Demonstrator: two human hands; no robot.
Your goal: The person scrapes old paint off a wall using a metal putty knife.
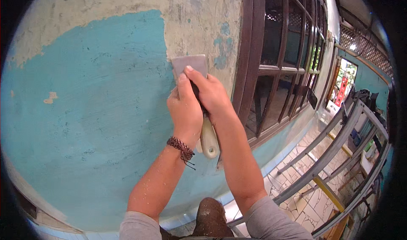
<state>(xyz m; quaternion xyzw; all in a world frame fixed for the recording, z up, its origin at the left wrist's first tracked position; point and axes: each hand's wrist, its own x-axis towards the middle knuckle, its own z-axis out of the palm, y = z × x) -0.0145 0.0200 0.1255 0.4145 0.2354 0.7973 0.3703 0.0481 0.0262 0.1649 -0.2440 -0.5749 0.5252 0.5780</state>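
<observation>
Both my left hand point(185, 108) and my right hand point(211, 92) grip one paint scraper, thumbs side by side on its wide metal blade point(190, 62). Below my fingers the scraper's pale handle point(210, 141) sticks out, with a hanging hole near its end. The blade points up the wall along the right border of the turquoise paint point(105, 113). Above and to the right of that border the wall shows a bare, stained beige surface point(203, 20), with a few turquoise patches point(224, 46) near the window. My fingers hide the middle of the tool.
A dark wooden window frame point(248, 65) with glass panes stands close to my right hand. A grey metal ladder point(330, 148) with yellow parts occupies the right side, over a broken-tile floor point(305, 195). My knee point(210, 214) is near the wall's base.
</observation>
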